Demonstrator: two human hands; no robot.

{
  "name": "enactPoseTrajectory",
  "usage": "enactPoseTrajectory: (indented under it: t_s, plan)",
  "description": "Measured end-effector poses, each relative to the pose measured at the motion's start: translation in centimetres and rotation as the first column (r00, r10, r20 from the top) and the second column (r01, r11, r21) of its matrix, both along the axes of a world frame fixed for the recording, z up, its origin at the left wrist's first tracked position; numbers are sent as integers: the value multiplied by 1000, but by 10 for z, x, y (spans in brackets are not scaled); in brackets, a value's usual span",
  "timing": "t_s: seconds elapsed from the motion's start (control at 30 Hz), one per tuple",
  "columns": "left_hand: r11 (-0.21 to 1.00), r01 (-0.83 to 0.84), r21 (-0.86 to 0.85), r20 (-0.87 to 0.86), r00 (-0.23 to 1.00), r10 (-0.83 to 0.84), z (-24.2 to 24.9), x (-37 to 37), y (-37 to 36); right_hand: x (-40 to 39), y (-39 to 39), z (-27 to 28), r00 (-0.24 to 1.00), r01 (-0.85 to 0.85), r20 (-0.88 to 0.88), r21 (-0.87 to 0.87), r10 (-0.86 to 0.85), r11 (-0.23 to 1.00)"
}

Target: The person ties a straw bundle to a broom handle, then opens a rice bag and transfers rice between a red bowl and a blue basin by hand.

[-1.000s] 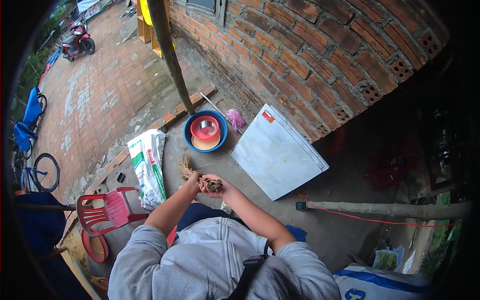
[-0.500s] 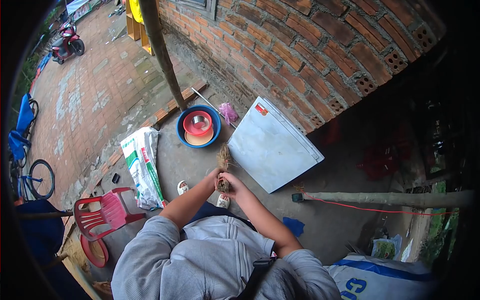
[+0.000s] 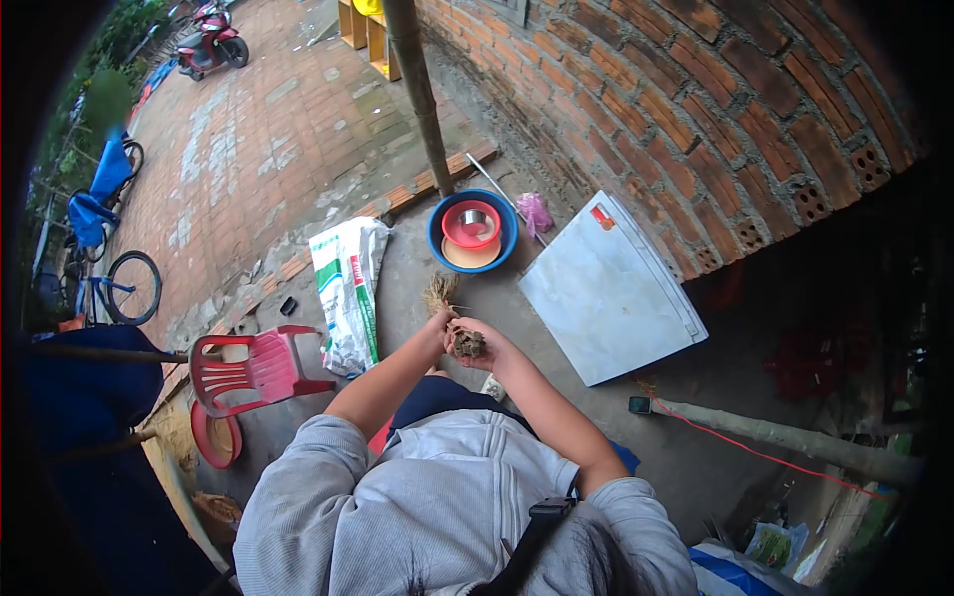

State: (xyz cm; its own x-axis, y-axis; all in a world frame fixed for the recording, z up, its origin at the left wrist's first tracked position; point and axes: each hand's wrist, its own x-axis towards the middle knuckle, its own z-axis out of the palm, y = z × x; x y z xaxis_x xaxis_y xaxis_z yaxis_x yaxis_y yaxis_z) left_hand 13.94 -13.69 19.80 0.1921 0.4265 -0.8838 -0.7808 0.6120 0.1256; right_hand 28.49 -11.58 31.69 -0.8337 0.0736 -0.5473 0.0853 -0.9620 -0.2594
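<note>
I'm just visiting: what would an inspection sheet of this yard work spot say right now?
Surface: bare concrete ground beside a brick wall.
Job's things: fibrous root clump with a straw-like tuft.
Clutter: blue basin holding a red bowl, printed sack, white panel, tipped red chair, pink bag.
Hands: left hand and right hand both grip the clump.
Cables: red cord along a pole.
Surroundings: bicycle, scooter.

Both hands meet over the concrete floor (image 3: 616, 447): the left hand (image 3: 438, 323) grips a dry fibrous bundle (image 3: 440, 293), the right hand (image 3: 479, 343) cups what seems a brown clump (image 3: 468, 344). Just beyond stands a blue basin (image 3: 472, 230).
</note>
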Motion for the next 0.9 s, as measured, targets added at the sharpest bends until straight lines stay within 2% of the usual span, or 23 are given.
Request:
enactPoseTrajectory:
  t_s: [0.03,0.1,0.13,0.17,0.2,0.23,0.27,0.3,0.4,0.43,0.47,0.5,0.53,0.57,0.6,0.63,0.7,0.73,0.8,0.83,0.9]
  plan:
    - [999,-40,-16,15,999,41,-17,-10,-3,-4,0,-1,1000,-11,-12,-6,11,1000]
    - [995,-91,-45,-49,995,89,-33,-23,-11,-10,-1,-4,994,-24,-107,-153,8,988]
    - [991,-83,-102,-26,996,81,-4,-19,-12,-9,-4,-7,994,-27,-112,-161,9,987]
    - [985,-73,-158,-2,997,73,7,-17,-12,-7,-7,-10,997,7,-75,-255,-27,967]
    - [990,-45,-131,60,997,53,-10,-18,-13,-6,-7,-13,998,41,-38,-339,-58,940]
    - [991,-39,-131,13,999,41,-29,-15,-11,-7,-2,-15,996,75,-3,-416,-84,906]
    - [983,20,-181,-20,1000,-24,-22,-5,-6,0,-2,-28,994,106,8,-352,-111,930]
    - [981,29,-191,17,1000,-26,-29,6,-1,9,-3,-43,990,138,21,-291,-138,947]
    - [981,148,-125,38,989,-145,-7,49,19,33,-2,-16,951,257,207,-112,-230,960]
    - [995,45,-90,46,998,-41,-3,64,21,38,-4,-4,914,310,284,-31,-289,950]
    - [990,120,-68,54,992,-116,-11,74,28,46,-3,-6,907,221,342,106,-245,969]
    - [990,117,-74,66,992,-112,-20,78,33,42,-6,-11,904,217,353,102,-239,971]
    - [980,199,15,177,964,-198,-44,80,39,35,-8,-14,861,349,360,97,-360,932]
    - [959,260,113,283,917,-282,-40,82,41,27,-13,-6,801,470,372,94,-469,877]
    - [947,254,196,359,880,-310,-36,81,42,24,-17,4,794,438,376,190,-477,879]
    - [952,235,198,376,878,-295,-21,75,44,13,-17,11,729,535,389,189,-563,823]
    - [959,255,121,287,916,-280,5,57,49,9,-1,20,868,434,250,40,-429,900]
    - [961,262,82,235,932,-275,15,43,52,1,6,27,874,415,258,49,-413,909]
    - [964,265,-4,124,957,-263,24,13,50,-23,13,37,911,407,158,-182,-382,895]
    - [971,240,3,127,963,-238,26,-3,47,-37,16,39,920,384,160,-175,-359,907]
    - [996,92,23,216,972,-94,25,-41,38,-71,18,40,927,374,154,-338,-341,864]
